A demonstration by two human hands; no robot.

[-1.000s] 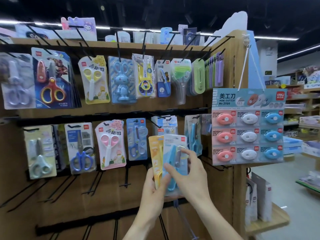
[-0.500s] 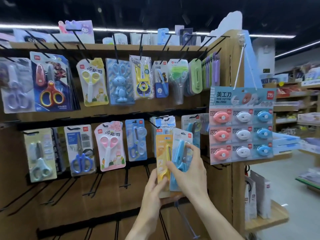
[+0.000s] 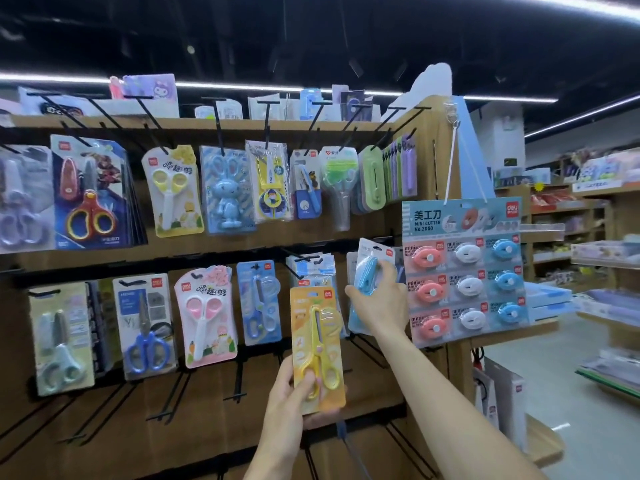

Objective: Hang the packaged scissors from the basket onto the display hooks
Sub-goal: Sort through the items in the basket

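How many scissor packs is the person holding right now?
2: a yellow pack in the left hand, low; a blue pack in the right hand, raised toward the hooks.

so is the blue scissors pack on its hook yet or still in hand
In hand: the right hand grips the blue scissors pack, tilted; whether it's hooked cannot tell.

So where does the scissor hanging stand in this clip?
Done: both rows of hooks already carry many packs. In hand: the right hand lifts a blue scissors pack toward the lower row's right end; the left hand holds a yellow-orange scissors pack. Left: both unhung; basket out of view.
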